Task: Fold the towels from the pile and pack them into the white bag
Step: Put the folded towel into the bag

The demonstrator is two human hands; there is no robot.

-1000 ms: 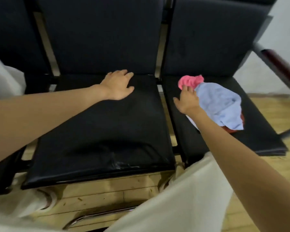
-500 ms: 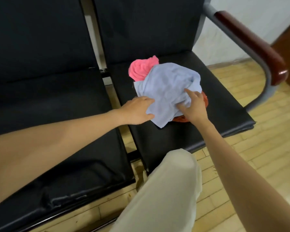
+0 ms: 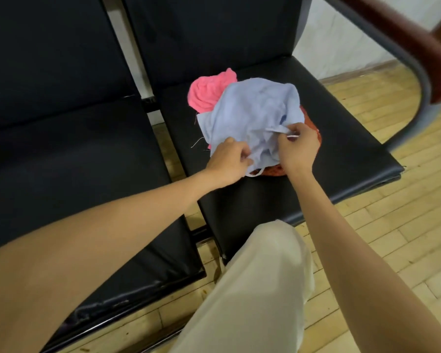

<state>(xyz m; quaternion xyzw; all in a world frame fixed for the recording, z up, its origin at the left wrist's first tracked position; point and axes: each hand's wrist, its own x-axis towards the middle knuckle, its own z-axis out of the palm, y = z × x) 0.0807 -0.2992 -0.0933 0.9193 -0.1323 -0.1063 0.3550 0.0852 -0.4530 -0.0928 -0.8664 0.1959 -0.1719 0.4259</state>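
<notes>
A pile of towels lies on the right black seat (image 3: 341,138). On top is a crumpled light blue towel (image 3: 250,115), with a pink towel (image 3: 206,93) behind it and an orange-red towel (image 3: 313,128) underneath. My left hand (image 3: 229,161) pinches the blue towel's near edge at the left. My right hand (image 3: 297,146) pinches a fold of the same towel at its near right side. No white bag is in view.
A second black seat (image 3: 69,169) stands to the left. A grey metal armrest with a dark red wooden top (image 3: 402,42) curves over the right side. My leg in pale trousers (image 3: 260,289) stands before the chairs on a wooden floor (image 3: 392,238).
My left hand left the left seat and came across to the pile. Both hands went from lying flat on the blue towel to pinching its near edge. The view swung right.
</notes>
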